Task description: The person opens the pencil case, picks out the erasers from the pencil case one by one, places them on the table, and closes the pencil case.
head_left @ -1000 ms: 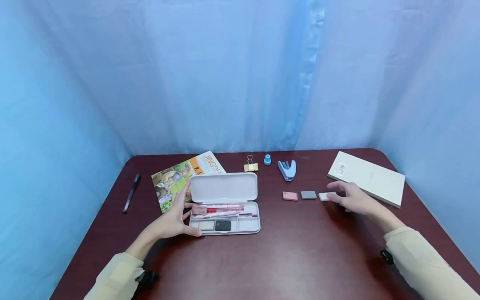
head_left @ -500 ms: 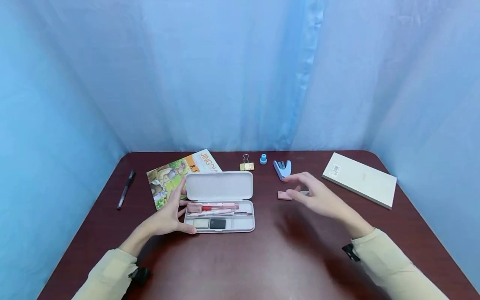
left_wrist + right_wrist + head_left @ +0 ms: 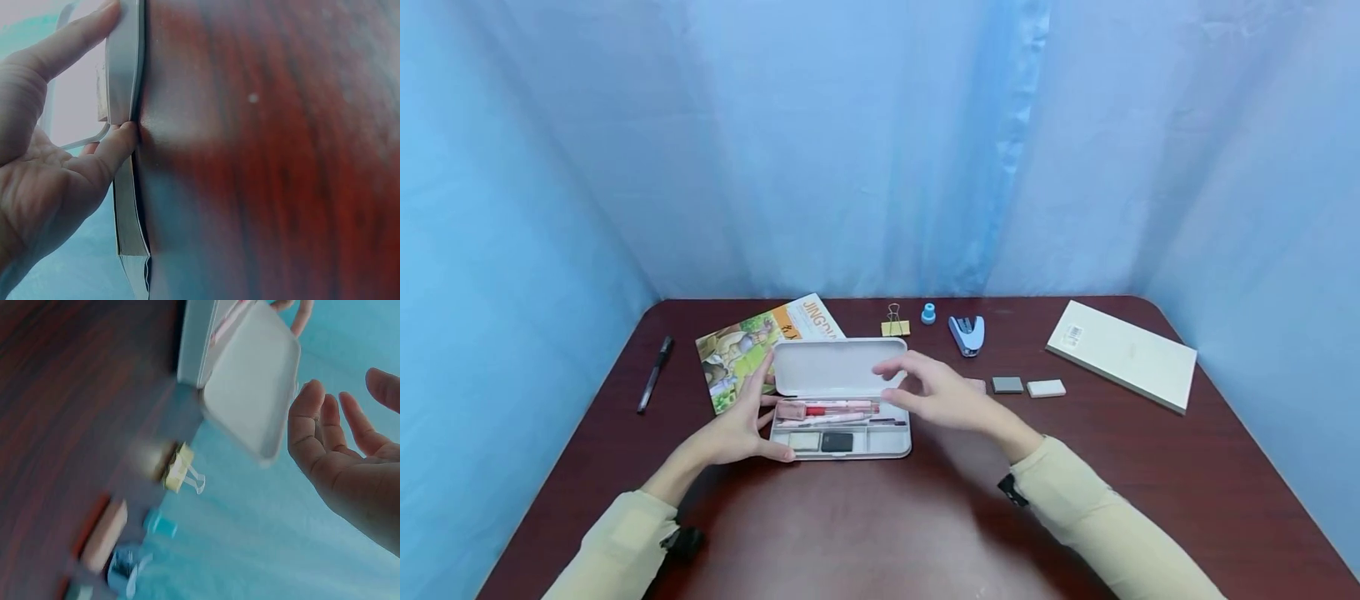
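A white pencil case point(image 3: 889, 447) lies with its lid raised, holding several pens, a pink block at the left, and a pale and a black eraser point(image 3: 837, 442) in the front compartments. My left hand point(image 3: 741, 429) grips the case's left end, thumb at the front corner and fingers toward the back by the lid. Over the case's right part hovers my right hand point(image 3: 936, 396), fingers loosely bent and nothing between them. In the right wrist view, the right fingers are apart from the lid point(image 3: 253, 381). On the table, a pink eraser point(image 3: 105, 537) is partly hidden behind the right hand in the head view.
Grey point(image 3: 1007, 385) and white point(image 3: 1047, 388) erasers lie to the right. Behind stand a gold binder clip point(image 3: 895, 328), a small blue piece point(image 3: 928, 314) and a blue stapler point(image 3: 967, 337). A white box point(image 3: 1123, 354), picture book point(image 3: 737, 358) and pen point(image 3: 655, 375) lie around.
My right hand has moved left from beside the white eraser, past the grey and pink ones, to above the case. The left hand stays on the case.
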A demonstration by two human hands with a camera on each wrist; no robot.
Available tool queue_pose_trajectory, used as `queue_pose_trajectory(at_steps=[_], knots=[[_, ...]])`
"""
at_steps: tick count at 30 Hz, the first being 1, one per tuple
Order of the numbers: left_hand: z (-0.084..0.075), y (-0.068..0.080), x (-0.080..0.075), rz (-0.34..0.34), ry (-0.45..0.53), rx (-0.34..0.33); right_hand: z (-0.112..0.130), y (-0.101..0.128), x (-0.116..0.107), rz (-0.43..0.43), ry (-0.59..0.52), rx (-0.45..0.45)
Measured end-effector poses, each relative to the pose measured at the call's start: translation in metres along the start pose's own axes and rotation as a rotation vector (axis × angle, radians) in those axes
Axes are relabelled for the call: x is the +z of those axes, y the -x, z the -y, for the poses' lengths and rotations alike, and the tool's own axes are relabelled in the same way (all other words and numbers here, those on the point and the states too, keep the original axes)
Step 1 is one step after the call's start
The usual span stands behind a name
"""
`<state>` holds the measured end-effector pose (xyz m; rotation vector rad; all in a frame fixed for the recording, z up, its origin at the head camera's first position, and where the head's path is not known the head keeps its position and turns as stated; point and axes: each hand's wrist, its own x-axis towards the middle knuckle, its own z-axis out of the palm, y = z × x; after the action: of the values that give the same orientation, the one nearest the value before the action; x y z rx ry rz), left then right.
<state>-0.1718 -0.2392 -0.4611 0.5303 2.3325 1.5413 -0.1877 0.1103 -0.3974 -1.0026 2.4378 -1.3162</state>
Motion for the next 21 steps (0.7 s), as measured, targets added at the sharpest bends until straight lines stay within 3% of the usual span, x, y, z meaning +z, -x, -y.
queue_pose_trajectory(at_steps=[13,21], knots=[[0.002,-0.002,-0.002,0.002,0.001,0.015,0.003,-0.062,0.054,0.134,0.024,0.034],[0.001,-0.001,-0.001,0.008,0.015,0.015,0.004,-0.087,0.086,0.129,0.089,0.129]])
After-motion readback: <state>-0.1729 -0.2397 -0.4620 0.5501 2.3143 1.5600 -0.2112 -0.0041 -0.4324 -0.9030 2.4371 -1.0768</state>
